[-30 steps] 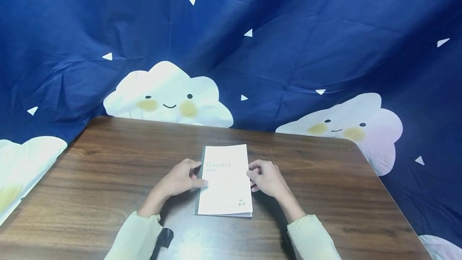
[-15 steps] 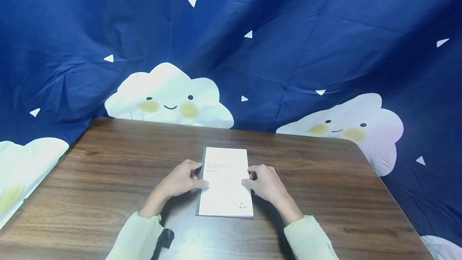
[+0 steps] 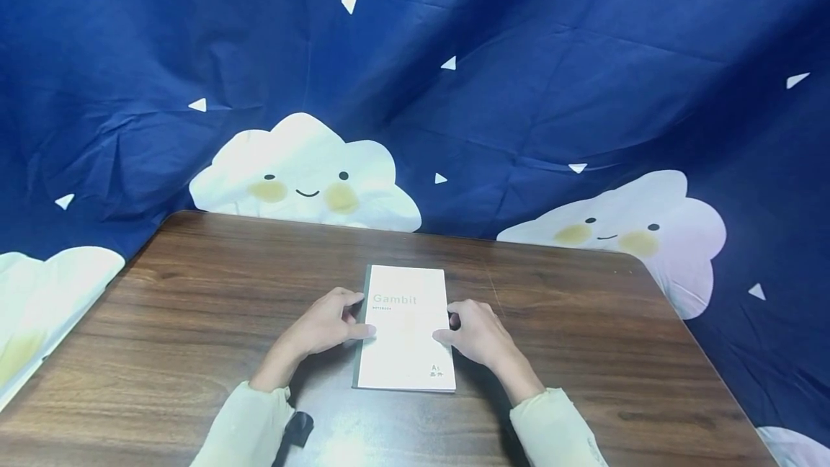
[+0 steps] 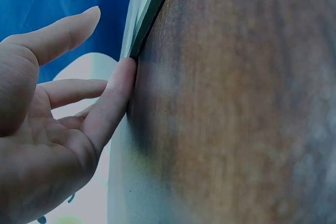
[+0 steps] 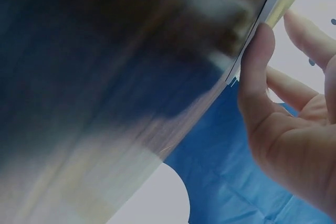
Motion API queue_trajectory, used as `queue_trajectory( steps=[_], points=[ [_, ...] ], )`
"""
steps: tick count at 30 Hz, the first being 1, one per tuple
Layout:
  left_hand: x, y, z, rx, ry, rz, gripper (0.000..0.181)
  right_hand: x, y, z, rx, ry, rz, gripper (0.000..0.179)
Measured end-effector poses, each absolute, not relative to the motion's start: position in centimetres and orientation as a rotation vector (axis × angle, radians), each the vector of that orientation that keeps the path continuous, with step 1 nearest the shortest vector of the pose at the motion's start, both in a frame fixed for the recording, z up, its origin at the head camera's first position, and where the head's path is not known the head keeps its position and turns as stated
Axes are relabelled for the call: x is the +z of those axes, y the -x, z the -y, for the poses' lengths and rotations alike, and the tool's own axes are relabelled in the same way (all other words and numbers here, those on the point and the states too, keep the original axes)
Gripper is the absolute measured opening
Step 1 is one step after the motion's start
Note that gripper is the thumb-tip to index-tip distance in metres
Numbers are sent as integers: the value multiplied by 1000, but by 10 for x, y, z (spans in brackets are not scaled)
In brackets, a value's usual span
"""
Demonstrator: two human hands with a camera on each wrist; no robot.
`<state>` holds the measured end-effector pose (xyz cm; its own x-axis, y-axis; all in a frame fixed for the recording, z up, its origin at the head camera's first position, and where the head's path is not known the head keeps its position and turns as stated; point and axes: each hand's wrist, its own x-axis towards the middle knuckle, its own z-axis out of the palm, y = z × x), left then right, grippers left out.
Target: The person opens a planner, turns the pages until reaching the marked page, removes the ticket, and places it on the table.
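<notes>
A white notebook (image 3: pixel 407 337) with a dark green spine and "Gambit" printed on its cover lies closed and flat on the wooden table. At its left side, my left hand (image 3: pixel 327 323) rests with a finger (image 4: pixel 123 74) against the spine, low by the tabletop. The left thumb (image 4: pixel 71 35) stretches out over the cover, apart from it in the left wrist view. Mirroring this on the right, my right hand (image 3: pixel 478 331) has a fingertip (image 5: pixel 260 38) at the page edge. Its thumb (image 3: pixel 444 337) overlaps the cover. Neither hand grips the notebook.
The brown wood-grain table (image 3: pixel 583 352) reaches back to a dark blue curtain (image 3: pixel 519 56) with white clouds and triangles. A small black item (image 3: pixel 299 429) shows at the left sleeve (image 3: pixel 243 427). Light glares on the table's near side.
The notebook's lower right corner, slightly parted earlier, now lies flat. My right hand has shifted a little toward me, its thumb moving from the edge over the cover. The left hand has stayed put.
</notes>
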<state>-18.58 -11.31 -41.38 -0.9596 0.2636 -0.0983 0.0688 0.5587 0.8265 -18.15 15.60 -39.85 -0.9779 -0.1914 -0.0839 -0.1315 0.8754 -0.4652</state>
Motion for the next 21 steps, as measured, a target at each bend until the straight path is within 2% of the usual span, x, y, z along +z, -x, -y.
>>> queue_trajectory(
  steps=[11, 21],
  points=[
    [-416, 184, 114, 1352, -273, -2585, 74, -400, 176, -151, -633, 319, -3065, 50],
    [-415, 187, 114, 1341, -323, -2588, 72, -395, 177, -154, -998, 496, -3011, 39]
  ],
)
